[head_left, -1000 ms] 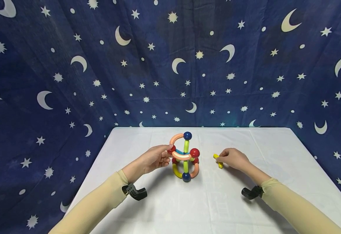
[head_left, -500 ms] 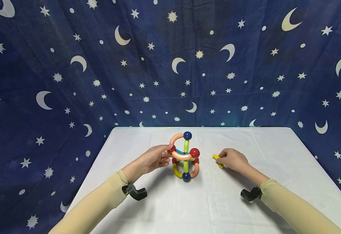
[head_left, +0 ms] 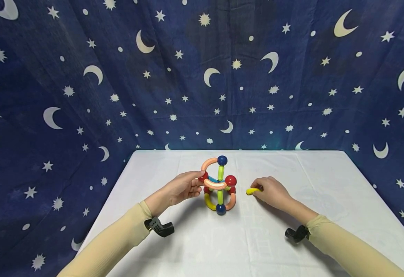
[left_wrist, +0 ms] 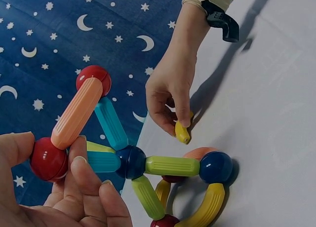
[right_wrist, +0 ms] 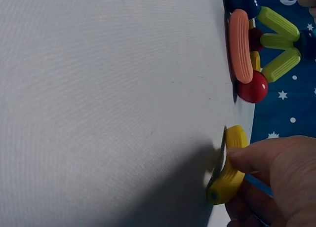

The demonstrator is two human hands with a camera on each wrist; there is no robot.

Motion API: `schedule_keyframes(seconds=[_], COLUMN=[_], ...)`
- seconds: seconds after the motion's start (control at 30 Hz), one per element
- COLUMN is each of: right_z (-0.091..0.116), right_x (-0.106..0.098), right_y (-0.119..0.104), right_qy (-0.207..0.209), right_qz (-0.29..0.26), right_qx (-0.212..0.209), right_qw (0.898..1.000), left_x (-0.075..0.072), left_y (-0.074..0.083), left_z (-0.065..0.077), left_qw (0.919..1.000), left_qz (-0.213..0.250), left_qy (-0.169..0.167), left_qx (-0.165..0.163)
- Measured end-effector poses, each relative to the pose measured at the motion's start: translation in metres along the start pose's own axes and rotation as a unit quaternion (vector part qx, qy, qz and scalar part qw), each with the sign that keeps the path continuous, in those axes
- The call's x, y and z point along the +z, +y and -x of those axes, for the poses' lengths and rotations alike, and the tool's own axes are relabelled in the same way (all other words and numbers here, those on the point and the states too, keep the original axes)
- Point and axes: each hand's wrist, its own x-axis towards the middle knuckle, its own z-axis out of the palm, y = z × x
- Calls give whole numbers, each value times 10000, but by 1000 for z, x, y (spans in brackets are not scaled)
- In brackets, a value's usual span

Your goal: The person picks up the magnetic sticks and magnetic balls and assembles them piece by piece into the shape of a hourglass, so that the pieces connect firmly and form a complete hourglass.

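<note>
A standing model of magnetic rods and balls (head_left: 220, 197) rises from the white table. My left hand (head_left: 183, 188) grips a red ball (left_wrist: 48, 159) on its upper left, thumb on one side and fingers on the other. From that ball a curved orange rod (left_wrist: 77, 113) runs to another red ball (head_left: 231, 181). Light green rods (left_wrist: 173, 166) and blue rods meet at a dark blue ball (left_wrist: 130, 162) in the middle. To the right of the model, my right hand (head_left: 273, 192) pinches a curved yellow rod (right_wrist: 230, 172) low at the tabletop.
A white cloth covers the table (head_left: 202, 246). Behind it and at both sides hangs a dark blue curtain (head_left: 188, 127) with moons and stars. Each wrist wears a black strap device (head_left: 160, 227).
The yellow rod has turned from lying slantwise to pointing left toward the model, and my right hand has shifted slightly left with it. My left hand and the model stay put.
</note>
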Motion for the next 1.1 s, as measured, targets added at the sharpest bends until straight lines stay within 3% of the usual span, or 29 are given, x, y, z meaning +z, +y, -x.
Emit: schedule_keyframes(seconds=[0.23,0.33,0.4,0.53,0.67,0.77,0.9,1.1], right_z=[1,0,-1,-2,-2,-2,-2,1], right_x=[-8,-16,-22,-36,-48,-55,-60,-63], right_y=[1,1,0,-6,-15,-22,-31,-45], right_qy=[-320,-451,-464,-510,-631,-744,-790,-817], right_qz=[-314,-1058,-1684,-2864,-3540,-4077,-5019,-5984], right_qx=[98,347,469,790,1040,1251,1588,1638], right_qw=[9989,9928,9835,9535,9273,9015,8465,7800], left_x=[1,1,1,0,0,-1,-1,0], left_y=[2,2,2,1,1,1,2,2], left_z=[0,0,0,0,-1,-2,-1,0], left_qw=[10000,10000,10000,10000,10000,9999,9999,9999], left_qz=[20,9,25,31,47,62,83,54], left_qy=[9,0,5,-1,4,7,1,-26], left_qx=[-67,-54,-51,-46,-88,-113,-129,-90])
